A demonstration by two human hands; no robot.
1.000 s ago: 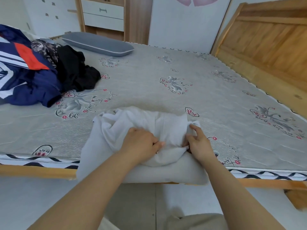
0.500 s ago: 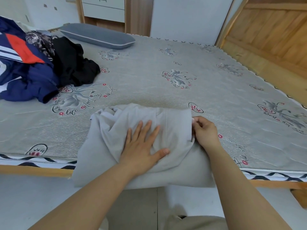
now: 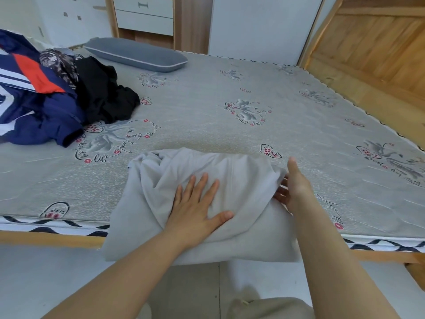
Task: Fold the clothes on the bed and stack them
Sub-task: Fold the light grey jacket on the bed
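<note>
A pale grey garment [image 3: 241,173] lies bunched and partly folded at the near edge of the bed [image 3: 230,125], its lower part hanging over the side. My left hand [image 3: 197,203] rests flat on its middle with the fingers spread. My right hand [image 3: 293,185] stands on edge against the garment's right side, fingers straight and slipped under the cloth's edge. At the bed's far left sits a heap of unfolded clothes: a navy, white and red jacket [image 3: 34,104], a black garment [image 3: 105,95] and a patterned piece [image 3: 58,63].
A grey pillow [image 3: 135,54] lies at the far side of the mattress. The wooden headboard [image 3: 372,47] rises on the right. A wooden drawer unit [image 3: 145,17] and white wall stand behind. The wooden bed rail [image 3: 46,238] runs along the near edge above a pale floor.
My left hand went from gripping the cloth to lying flat on it. My right hand let go of its pinch and now stands straight against the garment's right edge.
</note>
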